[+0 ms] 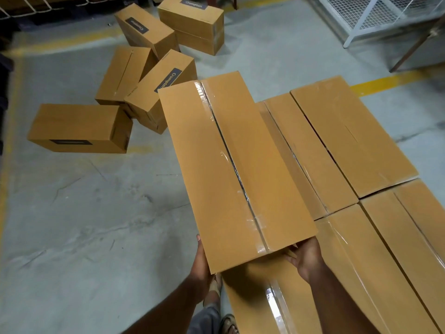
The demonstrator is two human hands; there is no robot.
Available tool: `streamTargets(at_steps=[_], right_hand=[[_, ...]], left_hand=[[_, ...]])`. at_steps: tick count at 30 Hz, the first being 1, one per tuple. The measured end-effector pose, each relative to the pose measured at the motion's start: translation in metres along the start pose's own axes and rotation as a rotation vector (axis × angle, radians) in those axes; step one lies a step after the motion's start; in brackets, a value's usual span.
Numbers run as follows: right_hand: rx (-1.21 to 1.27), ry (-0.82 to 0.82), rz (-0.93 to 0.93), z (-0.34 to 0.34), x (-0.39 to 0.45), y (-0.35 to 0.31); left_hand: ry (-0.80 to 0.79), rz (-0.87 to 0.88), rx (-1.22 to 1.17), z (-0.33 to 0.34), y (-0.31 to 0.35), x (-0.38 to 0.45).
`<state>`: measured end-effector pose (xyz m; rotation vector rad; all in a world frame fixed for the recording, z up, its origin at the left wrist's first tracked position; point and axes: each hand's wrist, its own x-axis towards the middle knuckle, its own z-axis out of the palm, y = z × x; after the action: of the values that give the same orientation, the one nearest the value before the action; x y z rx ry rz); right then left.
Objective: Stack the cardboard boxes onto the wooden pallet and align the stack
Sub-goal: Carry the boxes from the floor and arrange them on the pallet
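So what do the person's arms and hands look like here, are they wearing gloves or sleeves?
No gloves and no sleeves show: the left hand and right hand are bare, and both forearms are bare to the frame's edge. No watch, ring or band is visible. Below, grey trousers and open sandals show.

Held box (237,169): centre, raised above the near-left part of the stacked boxes, long axis running near to far.
Left hand (201,259): at its near-left corner.
Right hand (305,257): at its near-right corner.
Stacked boxes (349,141): right, side by side, touching, in near and far rows.
Loose boxes (79,127): far left on the floor (72,225), five, scattered, some touching.
Wire cage (361,15): far right.
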<state>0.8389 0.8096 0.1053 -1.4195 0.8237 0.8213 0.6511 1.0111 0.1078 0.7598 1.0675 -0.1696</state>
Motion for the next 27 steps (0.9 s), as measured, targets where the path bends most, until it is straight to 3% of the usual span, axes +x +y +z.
streamTargets(at_steps=[4, 9, 12, 17, 27], right_hand=[[0.021, -0.020, 0.045, -0.001, 0.002, 0.010], [-0.102, 0.095, 0.036, 0.003, -0.023, 0.049], [-0.188, 0.045, 0.014, 0.007, -0.059, 0.074], [-0.501, -0.064, -0.211, 0.013, -0.152, 0.107], [-0.653, -0.212, -0.464, 0.058, -0.283, 0.129]], left_hand=[[0.029, -0.038, 0.033, 0.001, -0.001, 0.002], [0.175, -0.084, 0.158, -0.013, -0.005, -0.012], [0.174, -0.056, 0.266, -0.029, -0.011, -0.039], [0.133, 0.073, 0.391, -0.048, -0.017, -0.101], [0.159, 0.445, 0.432, -0.089, 0.019, -0.225]])
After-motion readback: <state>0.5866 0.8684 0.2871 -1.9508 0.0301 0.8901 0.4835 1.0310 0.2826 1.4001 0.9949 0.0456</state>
